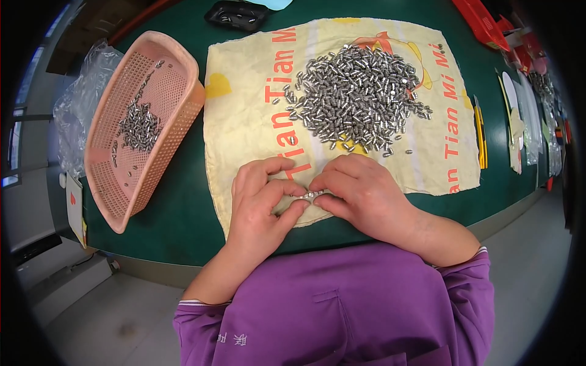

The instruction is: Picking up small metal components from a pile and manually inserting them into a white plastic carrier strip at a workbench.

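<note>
Both of my hands meet over the near edge of a cream printed cloth [244, 122]. My left hand [259, 198] pinches small shiny metal pieces [310, 195] between thumb and forefinger. From the other side my right hand [360, 189] pinches them too, so the pieces sit between both sets of fingertips. Their exact form is partly hidden by the fingers. Beyond my hands lies a large heap of small silver metal cylinders [360, 91], with a few stray ones around its edge.
A pink perforated plastic basket [194, 97] at the left holds a smaller pile of such pieces. Behind are a black tray [235, 24] and, far right, a red tray [479, 24]. A yellow cutter-like tool [481, 137] lies right of the cloth on the green table [165, 226].
</note>
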### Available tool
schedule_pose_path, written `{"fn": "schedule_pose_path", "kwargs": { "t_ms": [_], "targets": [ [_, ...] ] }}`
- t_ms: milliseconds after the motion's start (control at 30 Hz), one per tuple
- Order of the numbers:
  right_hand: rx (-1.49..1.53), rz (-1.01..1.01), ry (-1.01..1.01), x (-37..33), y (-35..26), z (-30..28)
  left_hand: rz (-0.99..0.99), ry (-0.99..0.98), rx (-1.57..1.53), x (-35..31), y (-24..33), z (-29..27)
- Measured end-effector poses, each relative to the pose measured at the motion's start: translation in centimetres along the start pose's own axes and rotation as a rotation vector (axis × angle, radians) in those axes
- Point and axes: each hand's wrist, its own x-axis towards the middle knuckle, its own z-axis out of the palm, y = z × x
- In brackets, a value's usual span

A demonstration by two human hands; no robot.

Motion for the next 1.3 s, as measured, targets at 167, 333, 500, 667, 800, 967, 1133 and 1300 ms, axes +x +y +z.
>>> {"fn": "schedule_pose_path", "kwargs": {
  "t_ms": [167,333,500,667,800,967,1133,1300],
  "targets": [
    [0.008,0.012,-0.009,0.0,-0.2,-0.2,-0.003,-0.009,0.008,0.0,0.2,-0.3],
    [0.000,0.017,0.001,-0.2,-0.2,-0.3,-0.069,-0.038,-0.154,0.1,-0.1,-1.0],
    [0.020,0.020,0.007,-0.2,-0.2,-0.5,-0.057,-0.061,-0.072,0.2,-0.1,-1.6],
    [0.031,0.031,0.006,-0.2,-0.3,-0.5,-0.060,-0.061,-0.033,0.3,-0.1,-1.3],
    [0.030,0.034,0.000,-0.2,-0.3,-0.6,-0.067,-0.055,-0.021,0.2,-0.1,-1.1],
    [0.027,0.026,-0.001,-0.1,-0.4,-0.6,-0.082,-0.054,-0.040,0.2,0.0,-1.2],
    [0.021,0.026,-0.005,-0.1,-0.3,-0.6,-0.081,-0.071,-0.065,0.2,0.0,-1.3],
    [0.019,0.023,-0.008,-0.1,-0.4,-0.6,-0.080,-0.078,-0.062,0.1,0.0,-1.4]
  ]
}}
